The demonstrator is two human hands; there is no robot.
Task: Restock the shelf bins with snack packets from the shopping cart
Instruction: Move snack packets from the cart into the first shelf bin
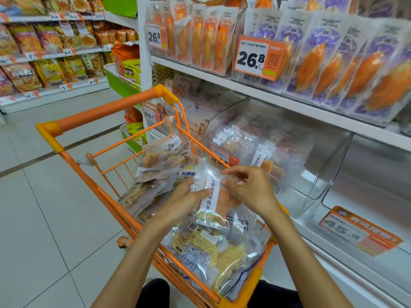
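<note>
We pinch one snack packet (pixel 211 196) above the shopping cart (pixel 106 185), left hand (pixel 189 196) and right hand (pixel 246 187) each in a closed grip. Its long axis runs upright; the clear shelf bin (pixel 295 174) lies just right, nearer our right hand.

A: any prices readable?
B: yeah, both top-shelf tags (pixel 258 57) say 26.8, a lower one (pixel 149 115) 49.8, the bottom-right tag (pixel 358 231) 45.8. Held packet (pixel 210 196) has Chinese text.
</note>
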